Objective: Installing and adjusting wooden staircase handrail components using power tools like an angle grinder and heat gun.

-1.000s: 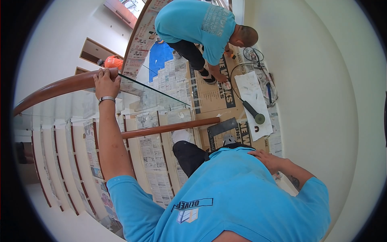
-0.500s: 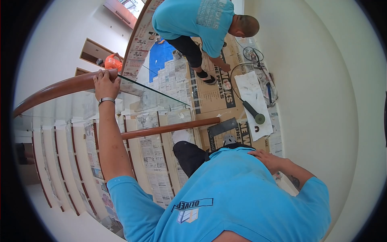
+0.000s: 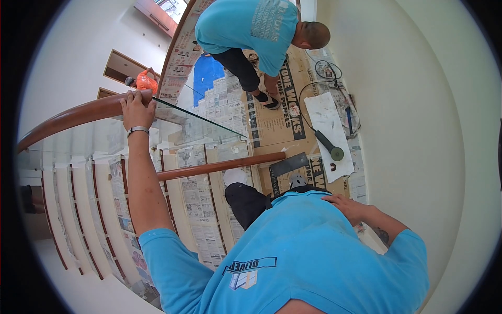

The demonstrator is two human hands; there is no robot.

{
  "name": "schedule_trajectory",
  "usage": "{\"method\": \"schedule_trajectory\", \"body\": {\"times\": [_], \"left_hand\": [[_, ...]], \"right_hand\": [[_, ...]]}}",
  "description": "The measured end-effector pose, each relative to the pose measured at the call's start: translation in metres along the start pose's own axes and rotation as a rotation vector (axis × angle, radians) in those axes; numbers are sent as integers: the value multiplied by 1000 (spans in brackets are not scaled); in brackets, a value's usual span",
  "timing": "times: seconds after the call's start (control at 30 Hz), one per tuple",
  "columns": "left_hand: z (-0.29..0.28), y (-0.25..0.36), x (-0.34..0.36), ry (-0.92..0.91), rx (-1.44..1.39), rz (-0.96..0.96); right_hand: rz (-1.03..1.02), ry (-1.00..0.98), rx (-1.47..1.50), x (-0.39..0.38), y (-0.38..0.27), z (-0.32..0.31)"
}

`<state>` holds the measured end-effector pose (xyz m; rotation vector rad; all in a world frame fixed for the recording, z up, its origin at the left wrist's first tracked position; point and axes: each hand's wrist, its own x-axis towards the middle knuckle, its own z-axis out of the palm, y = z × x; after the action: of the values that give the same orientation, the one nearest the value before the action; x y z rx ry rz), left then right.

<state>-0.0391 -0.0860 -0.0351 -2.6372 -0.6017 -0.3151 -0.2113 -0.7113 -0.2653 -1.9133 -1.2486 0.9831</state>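
Observation:
My left hand (image 3: 138, 108) is wrapped over the cut end of a curved brown wooden handrail (image 3: 78, 115), with a silver band on the wrist. Below and beside that end runs a glass panel (image 3: 204, 121) with a green edge. At my waist, my right hand (image 3: 348, 206) lies against my blue shirt (image 3: 314, 246), fingers stretched out and holding nothing. A loose brown wooden rail (image 3: 222, 166) slants across the stairs in front of me. Near its far end lies a dark grey flat strip (image 3: 289, 165) on the cardboard.
Newspaper-covered stairs (image 3: 198, 209) descend to the left. A co-worker in blue (image 3: 246, 31) bends over the cardboard-covered landing (image 3: 272, 123). A corded green tool (image 3: 329, 146) rests on a white sheet (image 3: 327, 115) by the right wall (image 3: 408, 131). Another person in orange (image 3: 146, 81) is farther off.
The co-worker has leaned slightly left and drawn a hand back from over the cardboard to near their own foot. My hands have stayed in place.

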Motion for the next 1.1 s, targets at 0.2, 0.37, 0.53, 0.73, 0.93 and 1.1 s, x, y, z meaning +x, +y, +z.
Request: {"method": "schedule_trajectory", "body": {"times": [0.2,0.37,0.53,0.73,0.93,1.1], "left_hand": [[0,0,0,-3,-11,-3],[0,-1,0,-5,11,21],[1,-1,0,-17,14,-18],[1,0,-1,-18,-8,-35],[1,-1,0,-13,-7,-28],[2,-1,0,-10,-12,-18]], "right_hand": [[-9,2,0,1,0,-1],[5,-3,-7,1,-2,0],[11,-13,-16,2,-3,0],[0,-9,-8,2,-4,-2],[25,-27,-8,3,-6,-1],[25,-28,-15,4,-4,2]]}}
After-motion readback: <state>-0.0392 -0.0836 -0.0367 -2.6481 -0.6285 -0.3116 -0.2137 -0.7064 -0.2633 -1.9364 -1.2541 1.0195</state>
